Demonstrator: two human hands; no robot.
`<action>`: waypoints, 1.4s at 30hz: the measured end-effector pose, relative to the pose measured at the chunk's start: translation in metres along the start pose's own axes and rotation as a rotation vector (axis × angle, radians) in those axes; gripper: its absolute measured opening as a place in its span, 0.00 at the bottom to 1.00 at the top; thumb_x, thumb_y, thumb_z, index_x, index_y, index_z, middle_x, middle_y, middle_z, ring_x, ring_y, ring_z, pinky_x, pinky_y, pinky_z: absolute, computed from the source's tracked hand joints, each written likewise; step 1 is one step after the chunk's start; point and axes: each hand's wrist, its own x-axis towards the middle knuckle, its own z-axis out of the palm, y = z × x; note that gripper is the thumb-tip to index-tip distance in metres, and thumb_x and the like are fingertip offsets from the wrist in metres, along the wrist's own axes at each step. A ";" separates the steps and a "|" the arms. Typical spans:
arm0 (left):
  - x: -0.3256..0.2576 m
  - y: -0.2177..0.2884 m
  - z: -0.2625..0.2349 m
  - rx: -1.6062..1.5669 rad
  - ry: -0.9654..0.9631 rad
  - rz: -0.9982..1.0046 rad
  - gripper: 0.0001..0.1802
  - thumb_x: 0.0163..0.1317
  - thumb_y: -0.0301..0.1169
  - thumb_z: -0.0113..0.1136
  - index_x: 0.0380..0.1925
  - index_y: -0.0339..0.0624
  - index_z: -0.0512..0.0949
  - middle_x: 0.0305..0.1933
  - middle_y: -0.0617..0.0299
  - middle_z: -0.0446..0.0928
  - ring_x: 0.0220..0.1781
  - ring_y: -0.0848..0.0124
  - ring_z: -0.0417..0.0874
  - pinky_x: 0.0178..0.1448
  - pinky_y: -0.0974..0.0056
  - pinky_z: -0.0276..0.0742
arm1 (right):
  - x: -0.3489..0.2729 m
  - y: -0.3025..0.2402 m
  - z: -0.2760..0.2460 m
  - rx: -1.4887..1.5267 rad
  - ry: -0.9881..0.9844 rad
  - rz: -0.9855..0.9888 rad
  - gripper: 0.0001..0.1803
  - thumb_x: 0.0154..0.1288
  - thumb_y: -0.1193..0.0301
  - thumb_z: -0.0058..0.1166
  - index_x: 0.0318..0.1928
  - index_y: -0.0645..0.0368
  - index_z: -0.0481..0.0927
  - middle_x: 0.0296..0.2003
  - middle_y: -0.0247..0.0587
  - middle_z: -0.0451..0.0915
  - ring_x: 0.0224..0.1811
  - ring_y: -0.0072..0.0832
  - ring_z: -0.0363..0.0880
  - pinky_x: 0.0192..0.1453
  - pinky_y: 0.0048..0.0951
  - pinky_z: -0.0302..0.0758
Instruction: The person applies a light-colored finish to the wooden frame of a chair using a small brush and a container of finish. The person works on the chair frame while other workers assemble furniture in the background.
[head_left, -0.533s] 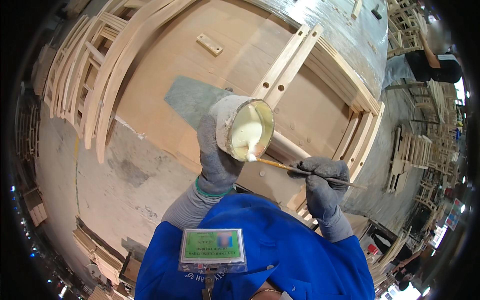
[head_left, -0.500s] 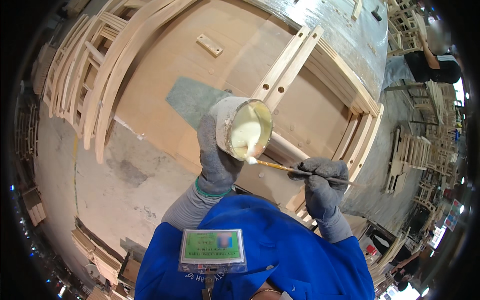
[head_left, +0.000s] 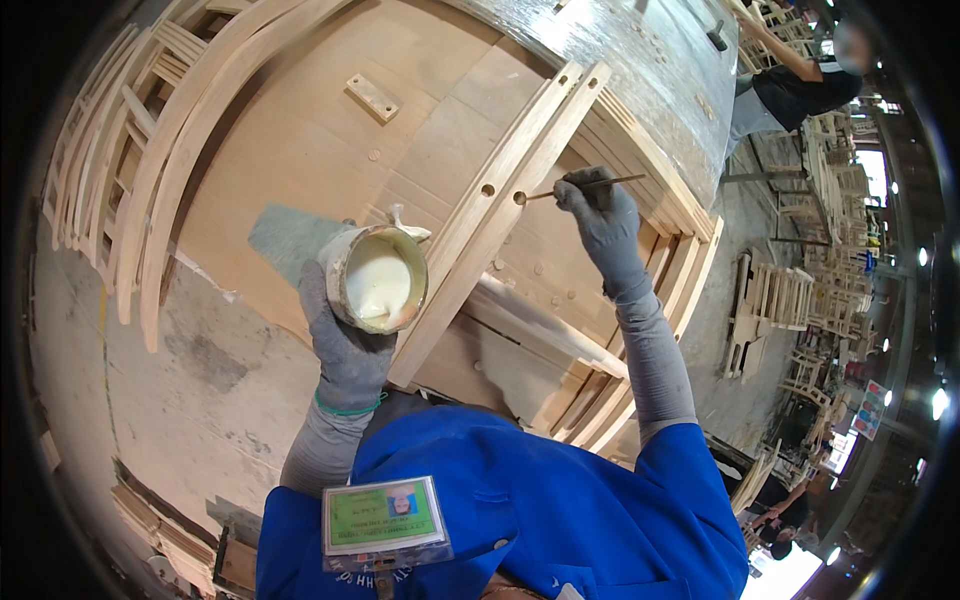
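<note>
My left hand (head_left: 340, 340), in a grey glove, is wrapped round a crusted pot (head_left: 343, 258) tilted so its mouth faces me. Thick cream-white glue (head_left: 378, 280) fills much of it. In my gloved right hand (head_left: 608, 225) I pinch a thin brush (head_left: 541, 194); its tip meets a round hole in the nearer of two long wooden rails (head_left: 480, 240). The other rail (head_left: 455, 228) runs beside it with a matching hole. Both belong to, or lie across, a pale wooden frame (head_left: 665, 165); I cannot tell which.
Brown cardboard (head_left: 290, 130) covers the work surface, with a small drilled wooden block (head_left: 373, 98) and a grey-green sheet (head_left: 290, 238) on it. Curved wooden frames (head_left: 165, 190) stand at the left. Another person (head_left: 800, 95) is at the far right, beyond a plastic-covered table (head_left: 650, 70).
My right hand has moved up and away from the pot, carrying the brush tip from the pot's lip to the rail's hole. The pot sits lower and farther left in view.
</note>
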 end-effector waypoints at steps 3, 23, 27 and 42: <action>0.003 0.007 0.002 -0.223 0.054 -0.132 0.29 0.69 0.50 0.34 0.61 0.43 0.61 0.63 0.56 0.63 0.66 0.62 0.63 0.68 0.57 0.61 | 0.002 -0.001 0.008 -0.194 -0.038 -0.039 0.11 0.60 0.68 0.58 0.31 0.64 0.75 0.20 0.40 0.78 0.23 0.23 0.78 0.28 0.24 0.73; 0.002 0.004 0.015 0.066 0.073 0.036 0.31 0.68 0.51 0.33 0.61 0.39 0.61 0.60 0.56 0.66 0.64 0.63 0.65 0.67 0.57 0.62 | -0.002 -0.007 0.018 -0.237 0.023 -0.002 0.09 0.60 0.72 0.58 0.29 0.65 0.74 0.18 0.40 0.76 0.21 0.20 0.74 0.25 0.24 0.69; 0.008 0.014 0.032 -0.257 0.075 -0.131 0.30 0.69 0.50 0.33 0.60 0.38 0.62 0.59 0.57 0.67 0.63 0.64 0.66 0.67 0.59 0.61 | -0.008 -0.011 0.010 0.056 0.081 0.013 0.06 0.61 0.76 0.55 0.34 0.67 0.75 0.26 0.42 0.80 0.31 0.21 0.78 0.35 0.21 0.74; -0.008 0.006 0.088 -0.251 -0.132 -0.251 0.23 0.66 0.35 0.46 0.59 0.37 0.61 0.58 0.56 0.65 0.61 0.66 0.67 0.64 0.61 0.66 | -0.088 -0.115 -0.030 0.280 -0.217 -0.010 0.08 0.54 0.81 0.59 0.35 0.66 0.77 0.36 0.48 0.81 0.39 0.30 0.82 0.44 0.28 0.80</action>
